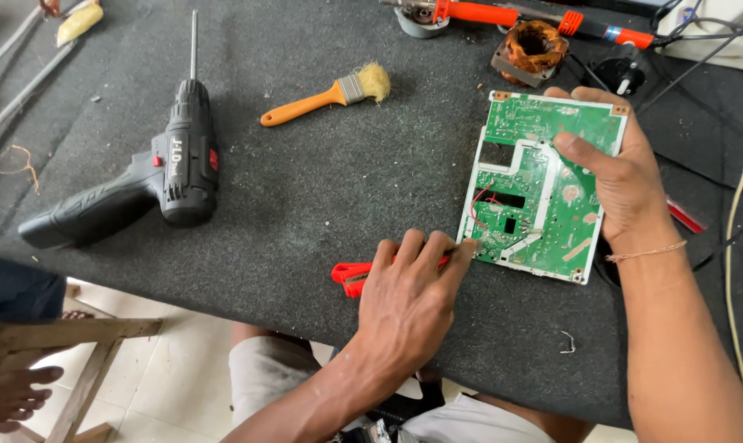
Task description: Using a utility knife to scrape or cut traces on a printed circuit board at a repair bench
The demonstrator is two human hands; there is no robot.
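Counter (306,205): dark grey felt-like top, dusty, filling most of the view.

1. Wire loop (14,164), thin, brownish, at the 9 o'clock edge of the counter.
2. Cordless drill (154,176), black with red switches, lying on its side at about 9 o'clock from the counter's middle; its long bit points to 12 o'clock.
3. Paintbrush (326,97), orange handle, pale bristles, lying flat at 11 o'clock from the middle, well apart from the drill.
4. Red-handled tool (351,275), at 6 o'clock near the counter's front edge; the handle end shows to the left of the left hand, the tip is mostly hidden under the fingers, and its kind cannot be told.
5. Left hand (408,299), fingers curled and pinching the red-handled tool, its tip brought to the lower left corner of the circuit board.
6. Circuit board (544,189), green, solder side up, with white tracks, cut-out slots and a small red wire; it sits at 3 o'clock from the counter's middle, slightly tilted.
7. Copper coil (534,49), wound on a dark core, at 12 o'clock from the board, just beyond its top edge.
8. Soldering iron (535,16), orange grip, lying across the far edge at 1 o'clock.
9. Right hand (621,176), fingers spread over the board's right side, thumb pressed on its face, holding it steady.
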